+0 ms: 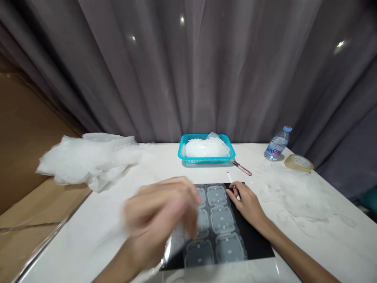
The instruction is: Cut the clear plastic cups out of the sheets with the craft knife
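A black sheet [256, 239] lies on the white table, with a clear plastic piece of several rounded square compartments [222, 219] on it. My left hand [160, 216] is over the left part of this plastic, smeared by motion; whether it holds anything cannot be made out. At the sheet's upper right corner rests my right hand [244, 199], its fingers curled together by the plastic's edge. What those fingers hold, if anything, is hidden.
Behind stands a blue basket [207, 160] of white material, with pink-handled snips [243, 169] beside it. White plastic bags [88, 159] lie left. A water bottle [276, 146], a tape roll [299, 163] and clear film [303, 192] are right. Cardboard [26, 137] borders the left.
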Demonstrator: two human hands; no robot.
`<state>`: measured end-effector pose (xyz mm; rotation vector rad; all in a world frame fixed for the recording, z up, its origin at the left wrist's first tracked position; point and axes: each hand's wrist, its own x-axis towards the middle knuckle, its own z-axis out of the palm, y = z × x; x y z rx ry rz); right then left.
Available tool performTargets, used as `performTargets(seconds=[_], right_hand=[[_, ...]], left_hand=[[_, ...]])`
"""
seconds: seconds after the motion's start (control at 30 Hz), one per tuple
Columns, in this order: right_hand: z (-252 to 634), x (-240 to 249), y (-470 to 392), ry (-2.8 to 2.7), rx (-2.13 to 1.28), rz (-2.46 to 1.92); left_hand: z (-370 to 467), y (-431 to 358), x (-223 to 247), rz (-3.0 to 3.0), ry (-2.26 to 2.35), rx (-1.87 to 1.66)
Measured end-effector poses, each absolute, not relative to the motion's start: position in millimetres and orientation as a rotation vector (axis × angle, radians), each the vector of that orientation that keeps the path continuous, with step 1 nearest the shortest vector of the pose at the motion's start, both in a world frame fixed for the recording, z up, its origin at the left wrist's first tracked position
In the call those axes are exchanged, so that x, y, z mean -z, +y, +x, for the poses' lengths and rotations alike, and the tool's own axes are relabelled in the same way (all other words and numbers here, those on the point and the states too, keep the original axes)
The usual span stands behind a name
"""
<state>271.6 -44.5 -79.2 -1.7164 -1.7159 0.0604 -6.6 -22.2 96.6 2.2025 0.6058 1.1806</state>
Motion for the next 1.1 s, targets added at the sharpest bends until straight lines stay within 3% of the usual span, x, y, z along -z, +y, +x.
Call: performTargets(seconds=[0.13,0.37,0.7,0.97,1.1], right_hand=[[282.6,84.3,-44.3,-1.69,-0.018,-1.787],[295.0,89.2,-35.2,-1.643,0.118,-1.809],[308.3,93.2,-39.5,-1.621,-0.049,-1.77],[324.5,89.2,-43.3,-1.511,-0.369,-1.832],[318.6,89.7,-44.2,-1.694,-0.051,-1.895]], left_hand=[[44.7,10.3,-52.0,2.32,0.732,-0.808],[53.7,5.1,44.4,2.571,0.936,-0.569],[47.5,-4.3,51.2,2.622,0.983,-0.416],[46.5,-9.0,50.1,2.619,0.963,-0.464],[46.4,-11.7,48.7,2.631,0.928,-0.489]])
